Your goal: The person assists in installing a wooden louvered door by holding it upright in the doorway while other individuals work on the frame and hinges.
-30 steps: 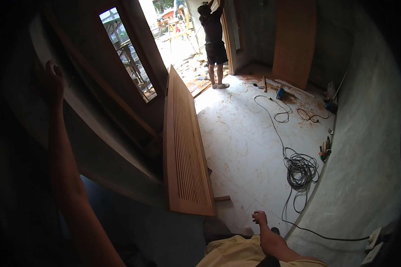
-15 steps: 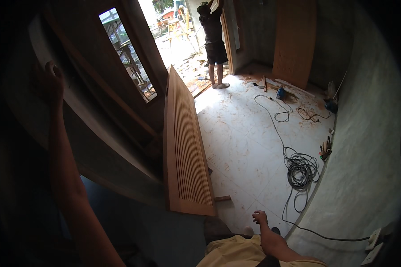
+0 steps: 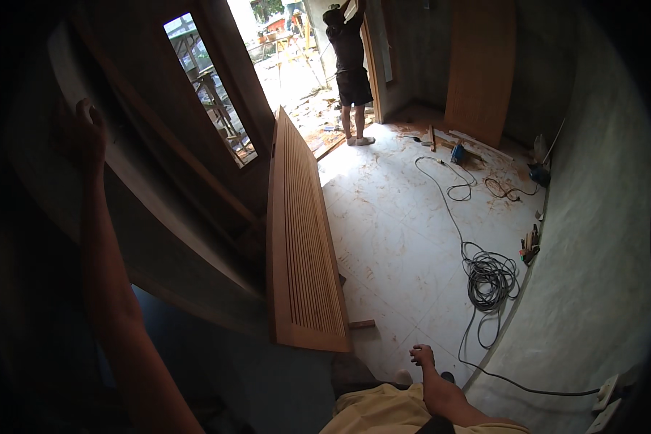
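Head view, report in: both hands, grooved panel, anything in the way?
Left hand up at pale wall edge. Right hand loosely curled, nothing visible in it. Grooved panel untouched. Dark cable coil on floor, ahead-right.

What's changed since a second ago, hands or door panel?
Nothing visibly moved, grabbed or released; only the view shifted slightly. Left hand stays raised by the pale wall edge, right hand low; grooved wooden door panel, coiled dark cable and co-worker as before.
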`<state>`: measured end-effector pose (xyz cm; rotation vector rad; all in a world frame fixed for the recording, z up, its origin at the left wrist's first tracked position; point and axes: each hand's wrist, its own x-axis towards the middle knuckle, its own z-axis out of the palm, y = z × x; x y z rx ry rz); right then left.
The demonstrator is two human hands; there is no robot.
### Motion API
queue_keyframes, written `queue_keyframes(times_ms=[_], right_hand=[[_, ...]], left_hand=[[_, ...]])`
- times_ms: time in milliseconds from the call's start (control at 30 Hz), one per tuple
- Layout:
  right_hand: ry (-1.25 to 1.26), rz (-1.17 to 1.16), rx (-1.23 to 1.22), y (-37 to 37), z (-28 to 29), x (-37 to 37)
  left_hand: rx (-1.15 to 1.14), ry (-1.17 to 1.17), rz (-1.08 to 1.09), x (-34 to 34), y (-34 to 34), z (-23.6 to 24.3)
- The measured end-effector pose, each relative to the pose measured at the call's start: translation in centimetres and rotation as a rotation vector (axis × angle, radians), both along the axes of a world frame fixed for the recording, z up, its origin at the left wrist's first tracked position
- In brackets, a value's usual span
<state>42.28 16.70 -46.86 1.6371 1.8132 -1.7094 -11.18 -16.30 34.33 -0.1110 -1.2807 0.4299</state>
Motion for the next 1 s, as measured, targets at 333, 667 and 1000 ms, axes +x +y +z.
queue_keyframes(times_ms=[333, 667, 1000], right_hand=[[-0.003, -0.014, -0.008, 0.0, 0.1, 0.0], [-0.006, -0.023, -0.007, -0.1, -0.1, 0.3], [-0.032, -0.036, -0.012, -0.3, -0.1, 0.3]], left_hand=[[0.007, -0.013, -0.014, -0.5, 0.0, 0.0], [0.023, -0.002, 0.001, 0.5, 0.6, -0.1], [0.031, -0.014, 0.003, -0.5, -0.1, 0.1]])
